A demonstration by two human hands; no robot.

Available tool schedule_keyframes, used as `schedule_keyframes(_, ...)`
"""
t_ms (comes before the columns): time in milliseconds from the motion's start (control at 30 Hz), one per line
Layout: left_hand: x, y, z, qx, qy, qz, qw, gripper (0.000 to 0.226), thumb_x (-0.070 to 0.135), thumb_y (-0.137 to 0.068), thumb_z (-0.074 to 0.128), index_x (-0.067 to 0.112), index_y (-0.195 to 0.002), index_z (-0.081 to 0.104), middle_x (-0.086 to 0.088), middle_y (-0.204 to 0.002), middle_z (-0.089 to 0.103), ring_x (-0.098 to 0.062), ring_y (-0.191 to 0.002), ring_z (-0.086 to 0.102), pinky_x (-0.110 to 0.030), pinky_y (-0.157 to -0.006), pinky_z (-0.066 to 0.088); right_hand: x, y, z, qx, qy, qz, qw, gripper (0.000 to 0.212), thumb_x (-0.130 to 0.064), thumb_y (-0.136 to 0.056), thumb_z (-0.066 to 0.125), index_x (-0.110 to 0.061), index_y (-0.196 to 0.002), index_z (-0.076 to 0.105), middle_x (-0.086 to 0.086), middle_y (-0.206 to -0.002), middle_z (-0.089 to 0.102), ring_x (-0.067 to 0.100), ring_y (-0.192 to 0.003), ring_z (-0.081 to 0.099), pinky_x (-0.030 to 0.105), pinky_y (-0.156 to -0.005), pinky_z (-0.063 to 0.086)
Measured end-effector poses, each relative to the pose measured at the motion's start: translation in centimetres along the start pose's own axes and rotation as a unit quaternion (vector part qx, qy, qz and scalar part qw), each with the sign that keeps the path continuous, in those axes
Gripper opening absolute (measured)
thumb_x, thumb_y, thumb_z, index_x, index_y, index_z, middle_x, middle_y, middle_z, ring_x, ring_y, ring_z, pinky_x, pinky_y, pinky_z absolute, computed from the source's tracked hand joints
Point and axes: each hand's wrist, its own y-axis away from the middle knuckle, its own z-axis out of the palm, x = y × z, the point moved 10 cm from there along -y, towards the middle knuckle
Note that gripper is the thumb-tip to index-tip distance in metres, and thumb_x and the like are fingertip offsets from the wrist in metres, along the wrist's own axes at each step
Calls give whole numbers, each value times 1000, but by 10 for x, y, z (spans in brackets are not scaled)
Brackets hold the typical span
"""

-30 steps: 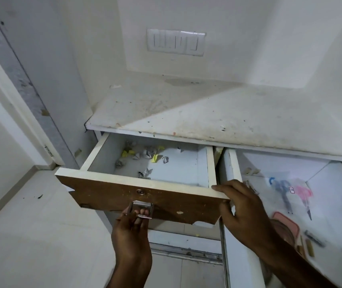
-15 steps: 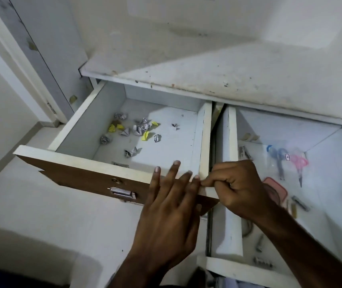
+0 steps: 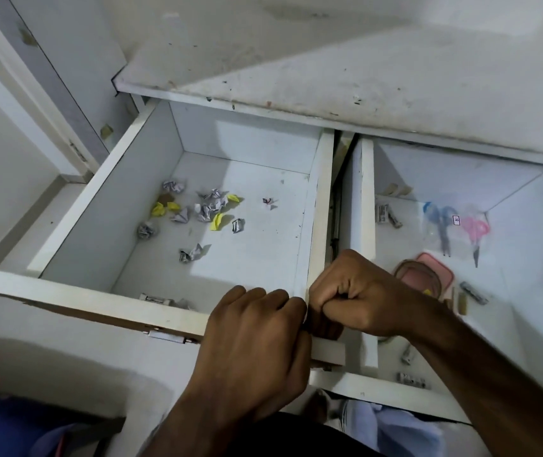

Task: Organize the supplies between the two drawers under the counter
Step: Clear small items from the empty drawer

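White drawers [image 3: 321, 206], yellow and grey paper scraps [image 3: 216, 222], pink-handled scissors [image 3: 476, 230].

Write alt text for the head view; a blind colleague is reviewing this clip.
A person's left hand and right hand grip the front right corner of the open left drawer, which holds crumpled paper scraps. The open right drawer beside it holds two packaged scissors, a pink case and small metal items, under a stained white counter.

Left drawer [image 3: 105, 206], white floor: crumpled grey and yellow paper scraps [image 3: 197, 211], small metal item by the front wall.
Right drawer [image 3: 367, 199]: bagged scissors [image 3: 454, 227], pink case [image 3: 428, 275], small metal pieces, possibly staple strips [image 3: 412, 380].
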Motion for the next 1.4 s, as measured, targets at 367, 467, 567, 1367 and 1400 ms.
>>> schedule_keyframes(367,-9,-6,18,-151,4,-1,989,27,43,-83,39,19,-71,44,3,-68,46,-16,-63,44,-29,-57,27,11,1,26,-87,-48,63,993,27,5,-75,50,-9,-52,54,-6,-48,44,17,-41,41,18,-51,32)
schedule_keyframes(467,-16,-19,24,-219,36,10,975,20,34,-88,43,23,-89,60,4,-84,59,-19,-77,58,-31,-70,48,14,-1,19,-51,-24,94,994,29,3,-79,50,-12,-59,62,-11,-53,56,6,-46,53,15,-55,41)
schedule_keyframes(567,-46,-38,14,-207,15,9,978,27,33,-93,41,31,-111,61,2,-103,67,-20,-92,67,-38,-81,56,6,-15,3,-15,54,98,994,32,-3,-85,48,-17,-83,78,-5,-76,74,4,-65,68,18,-64,53)
schedule_keyframes(1367,-257,-156,80,-245,-24,-91,965,88,27,-74,82,24,-149,36,-14,-139,43,-34,-128,48,-43,-103,45,77,-93,35,-125,359,252,890,43,-53,-99,45,-38,-139,47,-3,-136,57,23,-121,58,39,-95,48)
schedule_keyframes(1400,-256,-157,81,-240,-25,-88,966,85,26,-73,83,25,-146,40,-13,-138,44,-34,-126,50,-43,-102,46,82,-95,34,-129,350,270,888,45,-54,-98,46,-39,-140,47,-3,-138,56,22,-122,57,37,-95,47)
